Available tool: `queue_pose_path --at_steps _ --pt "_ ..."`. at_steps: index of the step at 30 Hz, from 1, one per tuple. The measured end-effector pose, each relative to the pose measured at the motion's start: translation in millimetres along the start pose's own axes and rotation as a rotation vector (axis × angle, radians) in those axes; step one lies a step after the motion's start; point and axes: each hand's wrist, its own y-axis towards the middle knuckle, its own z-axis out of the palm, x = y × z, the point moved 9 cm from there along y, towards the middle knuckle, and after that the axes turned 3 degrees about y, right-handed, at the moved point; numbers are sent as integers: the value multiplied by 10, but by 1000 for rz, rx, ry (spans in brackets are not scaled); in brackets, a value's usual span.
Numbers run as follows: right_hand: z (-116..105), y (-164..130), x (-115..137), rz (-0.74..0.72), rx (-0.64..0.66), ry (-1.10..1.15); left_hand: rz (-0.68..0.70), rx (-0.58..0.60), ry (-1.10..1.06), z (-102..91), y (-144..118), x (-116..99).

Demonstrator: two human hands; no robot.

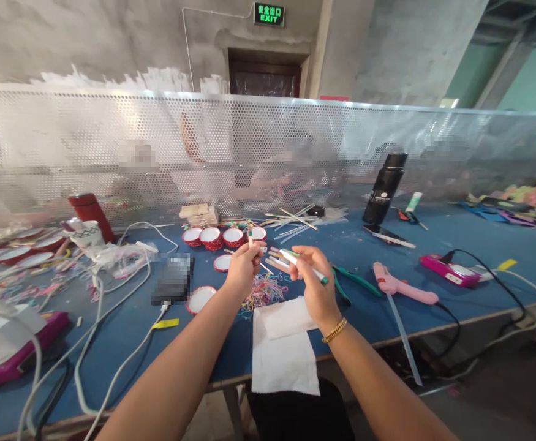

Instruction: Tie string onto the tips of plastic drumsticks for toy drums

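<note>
My right hand (317,288) is closed around a white marker pen (305,265) with a green end, its tip pointing toward my left hand (244,267). The fingers of my left hand pinch a short slim stick (250,235) with a dark green band, held upright. Below the hands lies a tangle of colourful rubber bands (268,293). Several pale sticks (277,260) lie between the hands. A folded white cloth (286,361) hangs over the table edge under my right wrist. Left of my left hand sits a red-rimmed white disc (201,299).
Stacks of red-rimmed discs (211,237) stand behind my left hand. Green-handled pliers (357,282) and a pink glue gun (400,286) lie to the right. A black bottle (384,188) stands farther back. A phone (173,280) with its cable lies left. A perforated metal screen (268,153) borders the table.
</note>
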Motion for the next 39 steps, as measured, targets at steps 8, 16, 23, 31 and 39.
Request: queue_pose_path --at_steps 8,16,23,31,39 --pt "14 -5 -134 53 -31 -19 33 23 58 29 1 30" --pt "2 3 -164 66 -31 -19 38 63 127 83 -22 42" --pt "-16 12 -195 111 -52 10 32 68 159 96 -32 44" --pt "-29 18 -215 66 -33 -51 44 66 179 81 -22 59" --pt "-22 7 -279 53 0 -83 14 108 114 111 -17 49"
